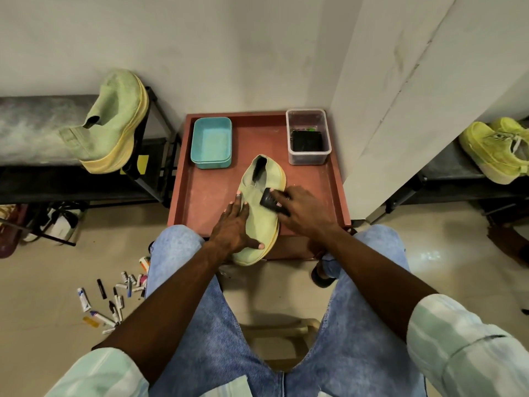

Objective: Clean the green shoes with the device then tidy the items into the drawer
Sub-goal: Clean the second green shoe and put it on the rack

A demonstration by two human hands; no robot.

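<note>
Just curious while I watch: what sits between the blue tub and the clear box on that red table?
Only bare red tabletop lies between the blue tub and the clear box, as the head view shows. The green shoe lies nearer the person.

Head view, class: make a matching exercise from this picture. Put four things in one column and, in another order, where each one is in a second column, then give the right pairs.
Things
1. black device
2. blue tub
3. clear box
4. second green shoe

Places
A. on the black rack at the left
B. back left of the red table
C. in the right hand, against the green shoe on the table
D. back right of the red table

Pairs: 1-C, 2-B, 3-D, 4-A
</note>
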